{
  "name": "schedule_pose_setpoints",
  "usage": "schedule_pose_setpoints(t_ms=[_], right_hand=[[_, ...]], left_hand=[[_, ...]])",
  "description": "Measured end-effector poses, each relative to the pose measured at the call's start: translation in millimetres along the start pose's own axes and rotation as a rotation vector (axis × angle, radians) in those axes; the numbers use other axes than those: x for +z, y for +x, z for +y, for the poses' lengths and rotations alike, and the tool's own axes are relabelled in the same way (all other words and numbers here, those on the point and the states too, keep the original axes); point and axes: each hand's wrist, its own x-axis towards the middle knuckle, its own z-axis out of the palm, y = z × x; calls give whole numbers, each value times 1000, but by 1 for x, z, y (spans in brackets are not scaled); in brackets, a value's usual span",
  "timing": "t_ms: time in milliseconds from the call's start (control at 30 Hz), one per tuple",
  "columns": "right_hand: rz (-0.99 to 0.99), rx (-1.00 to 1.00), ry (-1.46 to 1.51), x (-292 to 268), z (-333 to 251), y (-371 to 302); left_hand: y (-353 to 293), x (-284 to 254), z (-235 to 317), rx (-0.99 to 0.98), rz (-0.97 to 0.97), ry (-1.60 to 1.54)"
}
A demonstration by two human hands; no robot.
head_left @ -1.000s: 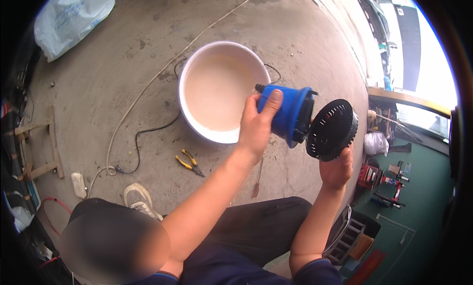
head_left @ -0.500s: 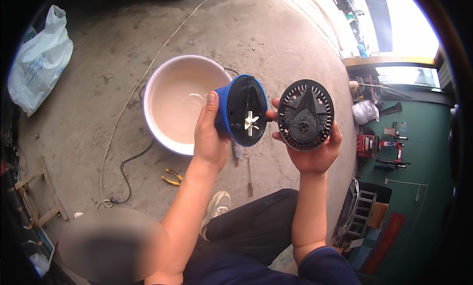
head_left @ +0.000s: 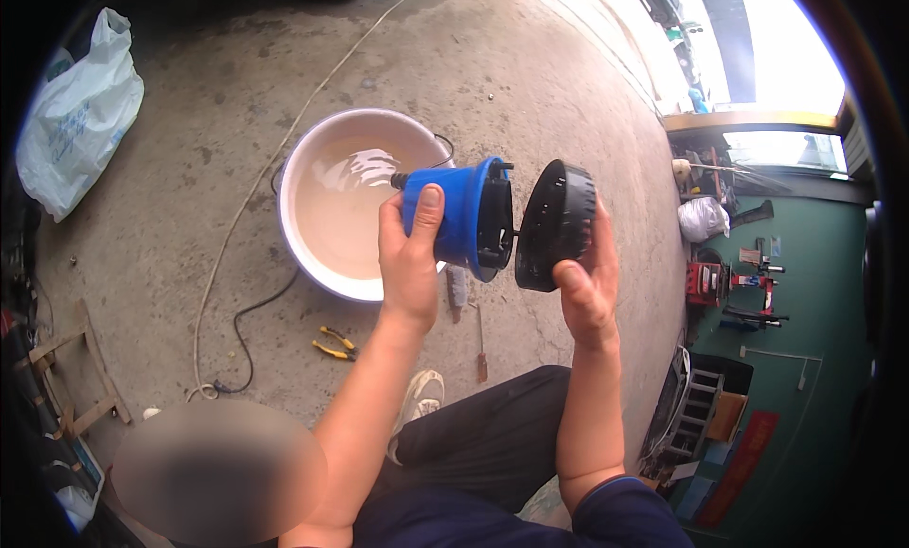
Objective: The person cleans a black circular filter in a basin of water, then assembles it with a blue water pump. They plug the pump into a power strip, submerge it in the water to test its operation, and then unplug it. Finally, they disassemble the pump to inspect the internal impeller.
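Observation:
My left hand (head_left: 409,259) is closed round a blue pump body (head_left: 453,215), holding it on its side above the near right part of the basin. Its black open end points right, and a black fitting juts from the other end. Closed on the rim of a black slotted pump cover (head_left: 559,228), my right hand (head_left: 592,288) keeps it tilted with its hollow side toward the pump. A narrow gap separates cover and body, with a thin dark piece showing between them. The white impeller, seen earlier, is hidden now.
A pale basin (head_left: 355,288) of cloudy water stands on the concrete floor. Yellow-handled pliers (head_left: 336,344) and a screwdriver (head_left: 481,344) lie nearer me. A cord (head_left: 248,335) trails at left, beyond it a white plastic bag (head_left: 80,117). Tools hang by the green surface (head_left: 805,302).
Both parts have turned to face each other. The cover has moved left, closer to the pump body, and its slotted face has swung away from view.

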Motion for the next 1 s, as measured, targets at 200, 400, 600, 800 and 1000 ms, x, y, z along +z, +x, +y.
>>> schedule_pose_setpoints(t_ms=[200,400,600,800,1000], right_hand=[[-38,45,-179,9,9,-1],[-57,69,4,11,5,-1],[-101,140,109,-6,9,-8],[-130,98,141,-13,20,-13],[-145,112,212,-22,24,-12]], left_hand=[[-15,12,-1,161,54,85],[-19,18,0,217,95,71],[-19,20,2,281,114,101],[-21,18,7,432,157,294],[-19,19,6,494,166,254]])
